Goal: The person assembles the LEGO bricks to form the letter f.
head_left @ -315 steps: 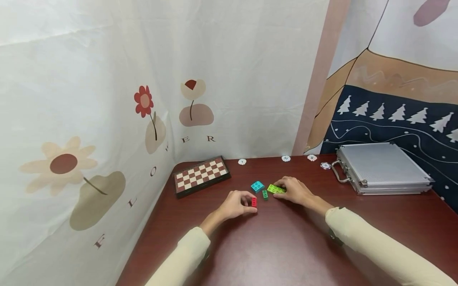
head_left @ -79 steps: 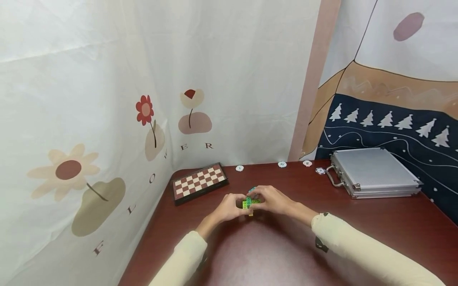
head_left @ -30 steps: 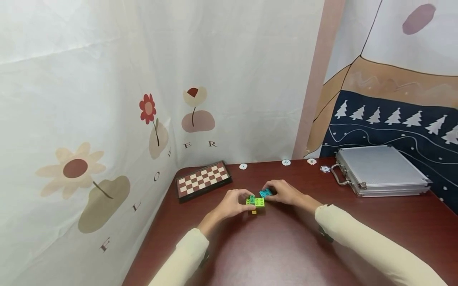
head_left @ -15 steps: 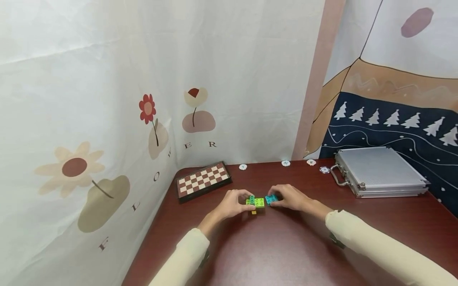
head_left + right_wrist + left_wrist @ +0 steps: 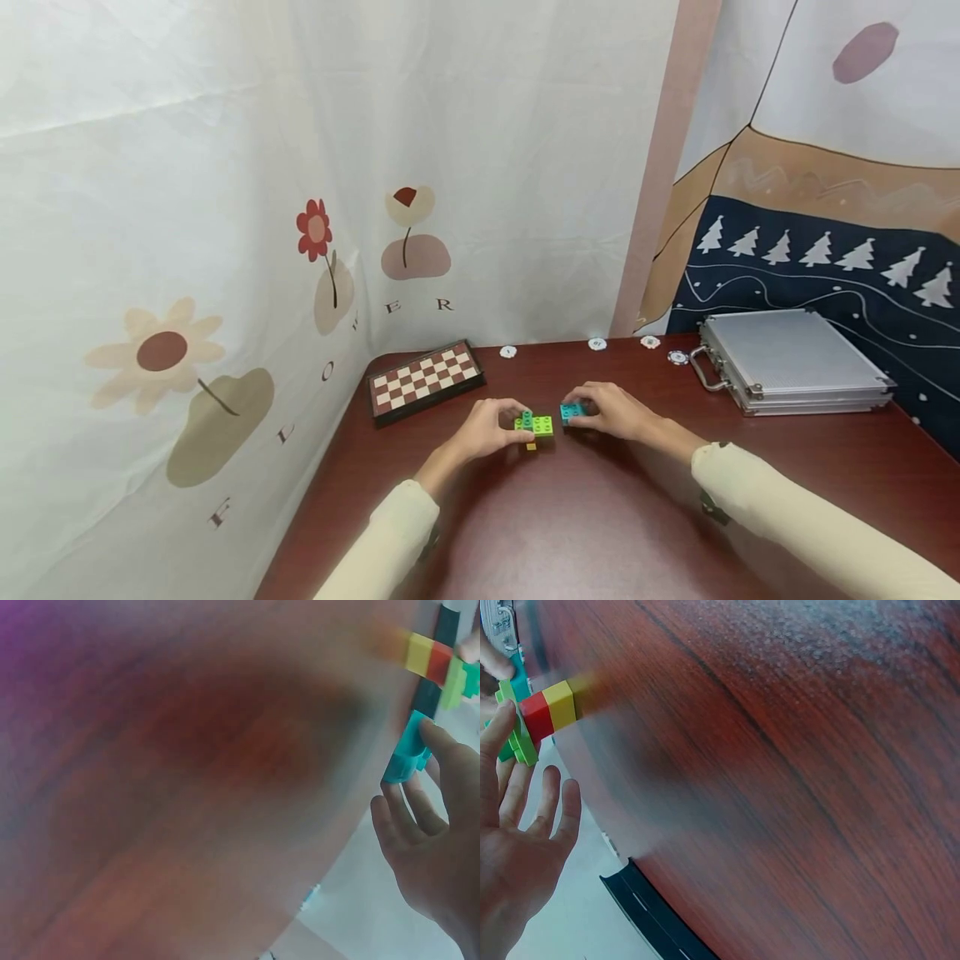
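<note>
My left hand (image 5: 483, 429) pinches a stack of toy building bricks between thumb and fingers. A small green brick (image 5: 527, 419) tops a wider lime-green brick (image 5: 543, 426). Beneath that, the left wrist view shows a red brick (image 5: 536, 716) and then a yellow brick (image 5: 559, 705) at the bottom. Just right of the stack, my right hand (image 5: 611, 410) pinches a turquoise brick (image 5: 572, 412) with its studs up. A narrow gap separates this brick from the lime-green one. In the right wrist view the turquoise brick has a curved underside.
A checkered game board (image 5: 427, 382) lies at the back left of the reddish-brown table (image 5: 555, 517). Several poker chips (image 5: 597, 343) line the back edge. At the back right stands a silver case (image 5: 798, 354). Printed curtains (image 5: 525, 167) hang behind the table.
Earlier the bricks were apart, with red in my left hand and lime-green in my right. They became a stack in my left hand; my right hand took the turquoise brick and moved it rightward.
</note>
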`<control>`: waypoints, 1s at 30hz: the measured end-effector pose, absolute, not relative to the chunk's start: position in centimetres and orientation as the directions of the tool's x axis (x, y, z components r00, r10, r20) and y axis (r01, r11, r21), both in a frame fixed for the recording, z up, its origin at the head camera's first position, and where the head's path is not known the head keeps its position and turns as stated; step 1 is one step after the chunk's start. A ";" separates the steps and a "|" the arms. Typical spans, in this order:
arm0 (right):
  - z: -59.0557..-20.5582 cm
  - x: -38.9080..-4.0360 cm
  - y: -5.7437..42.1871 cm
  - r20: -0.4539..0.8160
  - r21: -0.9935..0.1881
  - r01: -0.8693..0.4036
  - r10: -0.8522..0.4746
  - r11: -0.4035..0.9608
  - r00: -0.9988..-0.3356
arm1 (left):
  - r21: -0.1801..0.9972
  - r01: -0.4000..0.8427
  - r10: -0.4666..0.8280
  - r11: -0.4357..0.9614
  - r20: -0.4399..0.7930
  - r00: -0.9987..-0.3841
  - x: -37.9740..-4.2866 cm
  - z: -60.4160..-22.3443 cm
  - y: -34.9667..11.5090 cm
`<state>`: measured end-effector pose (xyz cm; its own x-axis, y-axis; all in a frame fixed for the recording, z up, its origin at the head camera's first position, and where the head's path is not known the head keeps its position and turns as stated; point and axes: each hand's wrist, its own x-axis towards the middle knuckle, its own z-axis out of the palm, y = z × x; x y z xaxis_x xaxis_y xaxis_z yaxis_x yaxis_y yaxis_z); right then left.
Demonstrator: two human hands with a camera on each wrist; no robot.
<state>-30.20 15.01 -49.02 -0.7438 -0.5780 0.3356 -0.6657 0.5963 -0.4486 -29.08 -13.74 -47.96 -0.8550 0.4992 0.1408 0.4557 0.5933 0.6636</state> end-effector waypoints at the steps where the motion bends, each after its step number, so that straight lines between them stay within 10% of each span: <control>1: -48.8 -30.3 15.1 0.337 -0.454 -0.664 -0.575 0.595 -0.746 | 0.664 0.456 0.499 0.593 0.141 -0.855 -29.1 -48.0 -13.8; 30: -44.0 -29.4 11.3 0.358 -0.501 -0.679 -0.586 0.537 -0.727 | 0.647 0.450 0.500 0.615 0.122 -0.858 -29.3 -47.9 -13.8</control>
